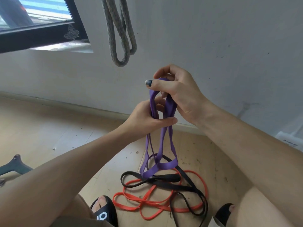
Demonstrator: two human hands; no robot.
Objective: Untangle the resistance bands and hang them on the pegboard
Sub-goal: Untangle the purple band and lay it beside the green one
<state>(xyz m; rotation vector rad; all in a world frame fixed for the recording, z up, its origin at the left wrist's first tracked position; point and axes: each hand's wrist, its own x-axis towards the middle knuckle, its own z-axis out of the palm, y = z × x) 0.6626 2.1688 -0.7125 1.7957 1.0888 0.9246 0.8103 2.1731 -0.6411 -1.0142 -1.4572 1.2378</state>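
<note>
— Presumably the untangling step is in hand?

— Yes: the purple band (165,122) is held up at frame centre, its lower loops snagged in the black band (164,181) and red band (157,208) on the floor (49,128).

— And the fingers?

— The right hand (177,94) is curled round its top; the left hand (146,118) pinches a strand below. Next, the purple loops must be drawn free.

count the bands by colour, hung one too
purple band: 1, held by left hand and right hand
black band: 1 as far as the tangle shows, on the floor
red band: 1 as far as the tangle shows, on the floor
grey band: 1, hanging on the wall
total: 4
</note>
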